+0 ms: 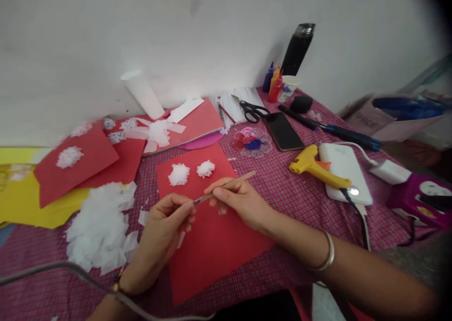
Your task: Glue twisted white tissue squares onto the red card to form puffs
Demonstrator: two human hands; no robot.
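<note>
From where I stand, the one view, from the head camera, shows two bare hands meeting over a red sheet (pixel 215 245) on a checked tablecloth (pixel 384 217). The left hand (pixel 160 231) has its thumb and forefinger together, clamped on the dark end of a thin stick (pixel 243 179). The right hand (pixel 243 201) pinches the same stick further along its pale brown length, thumb on top, and the other end pokes out past the knuckles. The stick is held at a slant above the red sheet, below two ruffled white puffs (pixel 179 174) that sit side by side on it. A small white scrap (pixel 181 239) shows by the left hand's lower fingers; I can't tell whether it is gripped.

Left of the sheet lies a loose heap of white pieces (pixel 102 227), with red cards (pixel 95 165) and yellow paper (pixel 67 208) behind and beside it. Beyond the hands I see a clear dish (pixel 253 142) smeared with pink, red and blue, a phone (pixel 284 132) and black-handled scissors (pixel 251 111). Farther back, small colour bottles (pixel 275 88) stand beside a paper cup (pixel 288 88), near a tall black flask (pixel 297 52). Over on the right, a yellow glue gun (pixel 318 168) lies partly across a white slab (pixel 348 158), near a purple device (pixel 422 201).
</note>
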